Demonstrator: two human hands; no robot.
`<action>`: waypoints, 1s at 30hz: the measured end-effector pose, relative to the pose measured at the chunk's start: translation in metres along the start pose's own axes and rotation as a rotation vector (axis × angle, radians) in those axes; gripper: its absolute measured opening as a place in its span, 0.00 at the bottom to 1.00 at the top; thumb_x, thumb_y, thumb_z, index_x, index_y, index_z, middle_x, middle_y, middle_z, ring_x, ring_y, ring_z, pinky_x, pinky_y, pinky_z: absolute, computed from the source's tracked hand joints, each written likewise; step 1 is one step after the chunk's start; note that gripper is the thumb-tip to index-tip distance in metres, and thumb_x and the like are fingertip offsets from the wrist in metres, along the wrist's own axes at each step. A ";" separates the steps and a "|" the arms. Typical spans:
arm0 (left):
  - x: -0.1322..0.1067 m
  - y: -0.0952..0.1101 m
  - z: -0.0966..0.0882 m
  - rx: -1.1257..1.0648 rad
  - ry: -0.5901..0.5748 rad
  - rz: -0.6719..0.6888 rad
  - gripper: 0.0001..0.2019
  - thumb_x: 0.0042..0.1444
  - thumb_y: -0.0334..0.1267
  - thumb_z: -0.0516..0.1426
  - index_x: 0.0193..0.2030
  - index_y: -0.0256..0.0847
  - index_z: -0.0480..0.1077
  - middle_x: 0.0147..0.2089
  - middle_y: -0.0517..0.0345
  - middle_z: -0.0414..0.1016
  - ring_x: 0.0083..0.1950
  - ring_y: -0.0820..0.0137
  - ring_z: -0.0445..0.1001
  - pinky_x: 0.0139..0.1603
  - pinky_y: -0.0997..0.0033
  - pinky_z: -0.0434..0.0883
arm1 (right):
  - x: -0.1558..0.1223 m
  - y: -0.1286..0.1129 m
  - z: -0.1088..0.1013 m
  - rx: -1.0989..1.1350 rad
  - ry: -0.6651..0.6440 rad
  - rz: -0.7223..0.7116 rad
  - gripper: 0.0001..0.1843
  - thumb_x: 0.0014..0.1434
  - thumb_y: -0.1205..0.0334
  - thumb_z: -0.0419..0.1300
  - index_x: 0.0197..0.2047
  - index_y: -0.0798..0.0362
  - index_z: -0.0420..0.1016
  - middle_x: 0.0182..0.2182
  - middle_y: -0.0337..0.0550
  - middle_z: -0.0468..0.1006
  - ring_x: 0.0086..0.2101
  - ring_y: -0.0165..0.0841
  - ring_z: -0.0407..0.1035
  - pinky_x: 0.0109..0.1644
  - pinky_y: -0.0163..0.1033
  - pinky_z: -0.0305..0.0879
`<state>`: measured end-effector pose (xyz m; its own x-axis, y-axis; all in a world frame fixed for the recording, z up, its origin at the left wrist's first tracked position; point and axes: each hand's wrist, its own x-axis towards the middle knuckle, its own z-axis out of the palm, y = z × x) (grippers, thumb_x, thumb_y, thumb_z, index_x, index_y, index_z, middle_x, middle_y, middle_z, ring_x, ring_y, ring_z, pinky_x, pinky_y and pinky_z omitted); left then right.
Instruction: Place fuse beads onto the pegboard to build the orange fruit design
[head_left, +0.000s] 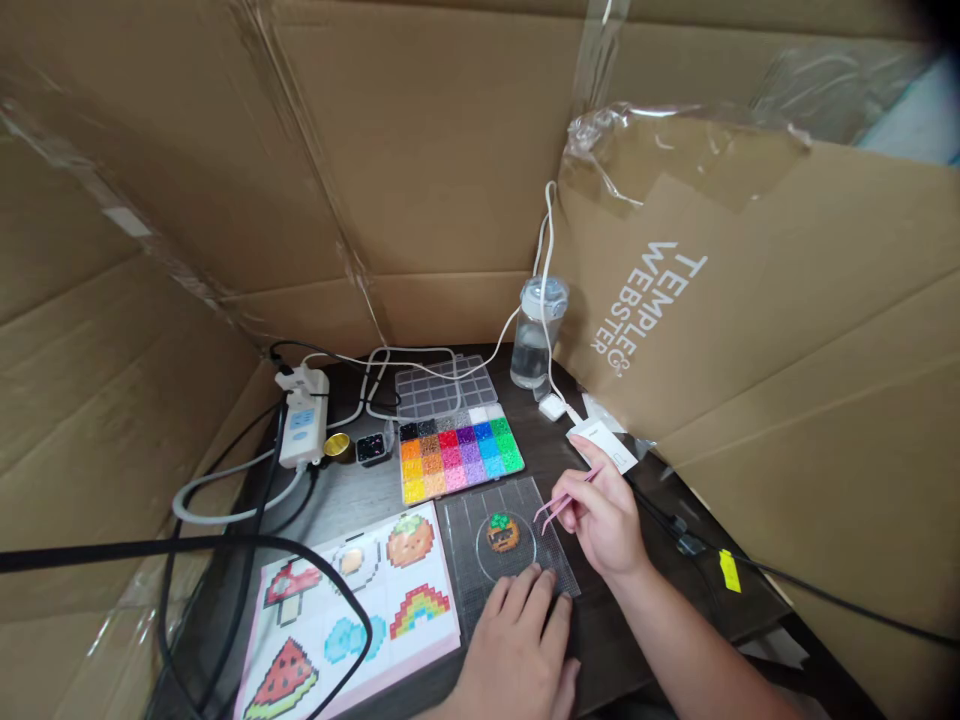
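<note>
Bead design: you have one, orange-brown with a green top [503, 534], lying on the pegboard in the lower middle of the frame.
Pegboard: one, clear [469, 535], beneath your left hand's fingertips.
Pattern sheet: one [375, 582], lower left, showing six pictures.
Bead box: one, many-coloured [466, 488], centre of the frame, with one clear lid [427, 393] just above it.
Small containers: two left of the box, a gold tin [339, 441] and a black-filled square case [371, 449].
Around you: a power strip [303, 420] at left, a water bottle [531, 355] and white device [606, 447] right of centre.
In the way: a black cable [150, 549] loops across your sheet; a white cord [548, 270] hangs before the bottle.
Left hand: yours [521, 635] lies flat, fingers extended, holding nothing visible.
Right hand: yours [600, 515] pinches one pair of pink tweezers [568, 493], tips slightly apart, near the pegboard's right edge.
</note>
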<state>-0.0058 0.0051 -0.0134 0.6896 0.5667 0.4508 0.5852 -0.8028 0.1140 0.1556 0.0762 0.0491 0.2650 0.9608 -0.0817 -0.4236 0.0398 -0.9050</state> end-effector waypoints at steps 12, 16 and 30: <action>0.003 -0.009 0.007 -0.008 0.074 0.016 0.23 0.56 0.56 0.62 0.51 0.43 0.72 0.54 0.55 0.76 0.54 0.61 0.72 0.52 0.61 0.65 | 0.043 0.029 0.039 -0.007 -0.296 -0.053 0.33 0.58 0.53 0.66 0.61 0.50 0.56 0.28 0.35 0.77 0.18 0.25 0.64 0.22 0.33 0.62; 0.002 -0.010 0.010 -0.029 0.061 0.012 0.23 0.55 0.55 0.62 0.51 0.43 0.72 0.54 0.54 0.76 0.53 0.60 0.71 0.53 0.60 0.64 | 0.033 0.041 0.034 -0.061 -0.334 -0.007 0.33 0.58 0.54 0.67 0.61 0.50 0.55 0.31 0.38 0.80 0.22 0.27 0.70 0.27 0.34 0.69; 0.001 -0.007 0.007 -0.033 0.031 0.023 0.23 0.57 0.55 0.61 0.53 0.41 0.72 0.55 0.53 0.75 0.54 0.60 0.71 0.54 0.61 0.64 | 0.043 0.033 0.023 0.351 -0.322 0.271 0.11 0.55 0.54 0.70 0.37 0.52 0.80 0.33 0.40 0.81 0.29 0.26 0.75 0.35 0.32 0.75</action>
<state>-0.0060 0.0127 -0.0196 0.6888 0.5426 0.4808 0.5545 -0.8215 0.1326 0.1328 0.1248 0.0253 -0.1493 0.9825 -0.1110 -0.7177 -0.1849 -0.6714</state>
